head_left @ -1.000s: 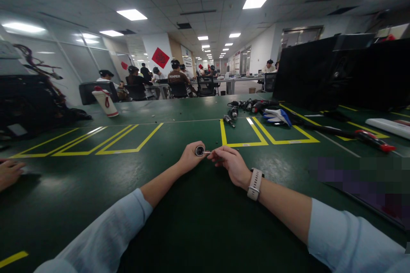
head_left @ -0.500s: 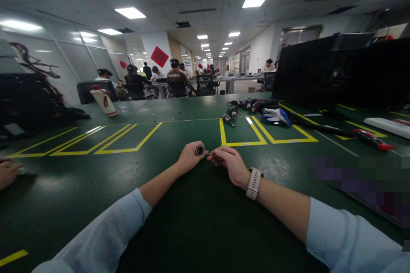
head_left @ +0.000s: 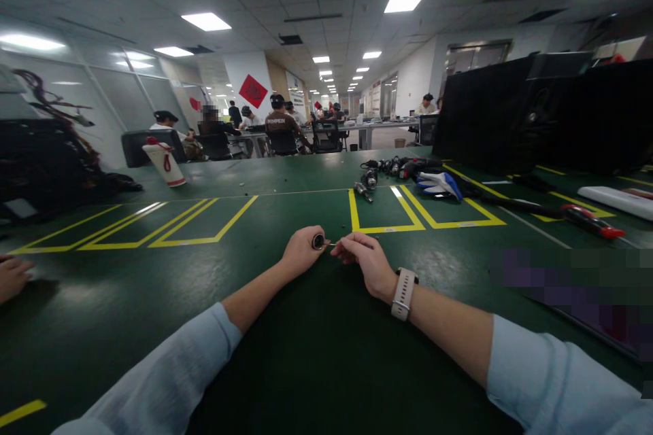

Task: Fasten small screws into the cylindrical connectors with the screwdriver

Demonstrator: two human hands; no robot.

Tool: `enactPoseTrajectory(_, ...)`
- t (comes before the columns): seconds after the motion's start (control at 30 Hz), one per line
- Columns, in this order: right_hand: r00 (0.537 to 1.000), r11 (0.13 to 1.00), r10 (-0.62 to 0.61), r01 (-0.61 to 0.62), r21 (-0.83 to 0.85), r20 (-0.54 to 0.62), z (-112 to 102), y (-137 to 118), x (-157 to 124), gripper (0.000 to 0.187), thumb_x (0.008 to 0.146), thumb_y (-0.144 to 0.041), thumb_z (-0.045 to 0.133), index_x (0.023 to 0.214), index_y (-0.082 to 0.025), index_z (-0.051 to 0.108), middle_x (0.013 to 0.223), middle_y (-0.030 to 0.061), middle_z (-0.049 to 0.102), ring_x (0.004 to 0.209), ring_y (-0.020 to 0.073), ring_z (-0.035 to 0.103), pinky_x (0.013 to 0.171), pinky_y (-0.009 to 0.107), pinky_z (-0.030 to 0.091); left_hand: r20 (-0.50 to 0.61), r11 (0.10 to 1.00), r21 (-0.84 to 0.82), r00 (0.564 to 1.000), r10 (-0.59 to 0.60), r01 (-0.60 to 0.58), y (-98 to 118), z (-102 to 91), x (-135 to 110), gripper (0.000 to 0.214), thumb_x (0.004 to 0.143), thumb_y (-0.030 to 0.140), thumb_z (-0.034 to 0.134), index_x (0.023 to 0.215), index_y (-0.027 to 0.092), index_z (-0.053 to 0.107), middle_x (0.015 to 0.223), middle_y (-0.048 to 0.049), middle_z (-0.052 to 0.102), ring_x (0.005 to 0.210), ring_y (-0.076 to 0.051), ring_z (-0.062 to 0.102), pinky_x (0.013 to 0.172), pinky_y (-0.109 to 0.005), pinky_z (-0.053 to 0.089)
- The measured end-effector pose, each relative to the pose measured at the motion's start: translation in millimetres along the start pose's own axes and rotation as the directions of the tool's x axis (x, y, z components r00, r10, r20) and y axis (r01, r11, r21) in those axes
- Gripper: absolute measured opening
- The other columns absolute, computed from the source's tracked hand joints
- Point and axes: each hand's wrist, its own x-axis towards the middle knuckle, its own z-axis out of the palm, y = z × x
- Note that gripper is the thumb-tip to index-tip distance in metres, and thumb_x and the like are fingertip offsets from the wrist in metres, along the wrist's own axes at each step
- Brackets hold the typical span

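My left hand [head_left: 302, 249] is closed around a round metal connector [head_left: 318, 241], with its ringed, dark end facing me. Close on its right, my right hand [head_left: 366, 259] pinches a thin metal rod [head_left: 332, 245] that points at the connector's side. How far the rod's tip goes in is too small to make out, and my fingers hide its other end. Both hands are held over the green table [head_left: 286, 367].
Beyond my hands lie metal connectors [head_left: 364, 192] with dark cables and a blue-and-white glove [head_left: 439, 185]. A red-and-black screwdriver [head_left: 592, 221] rests at right. Another person's hand [head_left: 14, 279] is at the left edge. A white cup [head_left: 165, 162] and dark monitors [head_left: 490, 112] stand farther back.
Almost nothing differs. Both hands keep their hold, the rod staying against the connector's side; the whole view has shifted very slightly.
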Motion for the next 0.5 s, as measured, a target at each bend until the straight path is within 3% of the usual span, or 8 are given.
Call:
enactPoseTrajectory(0.1,1.0,1.0,0.018,-0.017,-0.019,0.024,0.4,-1.1,-0.9,0.017,0.072,-0.033,0.059,0.067,-0.018,0.062,0.07,0.0029,0.066,0.069,0.0154,0.055,0.064,0.03,0.039,0.002,0.999,0.036,1.0,0.028,-0.028,1.2,-0.8,-0.4,0.02,0.074,0.026,0.055,0.058,0.017,0.047,0.057,0.0034,0.047,0.054,-0.011,0.044,0.052,-0.023,0.033)
enactPoseTrajectory(0.37,0.995,0.989,0.08,-0.086,0.119,0.06,-1.4,-1.4,0.6,0.014,0.072,-0.031,0.06,0.07,-0.017,0.062,0.077,0.0041,0.067,0.07,0.0148,0.055,0.062,0.028,0.039,-0.009,0.97,-0.241,1.0,0.016,-0.018,-4.2,2.0,0.4,0.02,0.071,0.03,0.059,0.062,0.015,0.048,0.059,0.004,0.046,0.053,-0.009,0.042,0.051,-0.02,0.035)
enactPoseTrajectory(0.5,0.999,0.994,0.038,-0.042,0.1,0.037,-0.5,0.6,0.5,0.014,0.073,-0.031,0.059,0.07,-0.017,0.062,0.076,0.004,0.067,0.07,0.0147,0.055,0.061,0.028,0.039,-0.012,0.981,-0.196,1.0,0.005,-0.007,-3.8,1.9,0.6,0.02,0.07,0.03,0.059,0.062,0.015,0.048,0.058,0.0038,0.047,0.054,-0.009,0.043,0.051,-0.021,0.034)
